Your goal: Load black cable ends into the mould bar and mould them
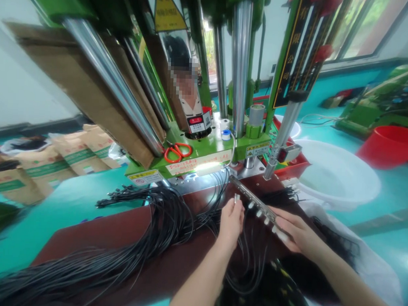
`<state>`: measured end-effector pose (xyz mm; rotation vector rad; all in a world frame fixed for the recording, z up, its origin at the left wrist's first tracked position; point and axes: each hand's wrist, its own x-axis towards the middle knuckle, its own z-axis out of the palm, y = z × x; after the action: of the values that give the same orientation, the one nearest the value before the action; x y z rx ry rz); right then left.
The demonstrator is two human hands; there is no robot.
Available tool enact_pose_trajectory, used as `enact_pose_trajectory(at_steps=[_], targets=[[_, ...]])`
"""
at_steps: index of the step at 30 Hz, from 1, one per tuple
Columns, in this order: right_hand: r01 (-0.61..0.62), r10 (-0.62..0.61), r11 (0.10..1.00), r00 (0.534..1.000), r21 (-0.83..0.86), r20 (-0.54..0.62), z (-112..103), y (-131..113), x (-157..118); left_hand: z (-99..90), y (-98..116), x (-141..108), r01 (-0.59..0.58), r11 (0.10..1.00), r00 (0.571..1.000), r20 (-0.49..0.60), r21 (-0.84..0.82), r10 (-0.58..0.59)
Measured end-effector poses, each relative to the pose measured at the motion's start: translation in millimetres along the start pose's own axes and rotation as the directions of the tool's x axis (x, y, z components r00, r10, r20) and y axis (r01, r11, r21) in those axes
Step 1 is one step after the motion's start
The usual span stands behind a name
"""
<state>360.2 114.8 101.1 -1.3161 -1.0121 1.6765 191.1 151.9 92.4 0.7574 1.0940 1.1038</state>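
My right hand (297, 230) grips the near end of a long metal bar (252, 197) with several small white connectors (259, 213) along its side. The bar slants away to the machine's front edge. My left hand (231, 216) is just left of the bar, its fingers pinched on a small metal-coloured connector (236, 198). Thin black cables (253, 275) hang below the bar and between my hands. A thick bundle of black cables (165, 214) lies across the brown table (97, 238) to the left of my left hand.
A green machine (210, 151) with steel columns stands ahead, with red-handled scissors (177, 152) and a blue-and-white tape roll (226, 135) on it. Paper sacks (70, 153) are at the left. A red tray (299, 163), a white tub (337, 175) and a red bucket (388, 146) are at the right.
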Motion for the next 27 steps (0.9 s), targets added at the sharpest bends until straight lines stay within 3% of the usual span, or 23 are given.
enact_pose_trajectory(at_steps=[6, 18, 27], targets=[[0.0, 0.005, 0.998, 0.997, -0.06, 0.083, -2.9, -2.3, 0.9, -2.3, 5.1, -0.5, 0.124, 0.992, 0.988, 0.092, -0.031, -0.121], [-0.015, 0.019, 0.999, 0.994, -0.038, 0.105, -2.8, -7.4, -1.3, -14.8, 3.6, 6.8, 0.154, 0.983, 0.959, 0.253, -0.097, -0.126], [0.007, -0.003, 0.999, 0.995, -0.04, 0.103, -4.8, -2.2, 1.2, -13.5, 4.9, 6.6, 0.168, 0.982, 0.961, 0.239, -0.089, -0.142]])
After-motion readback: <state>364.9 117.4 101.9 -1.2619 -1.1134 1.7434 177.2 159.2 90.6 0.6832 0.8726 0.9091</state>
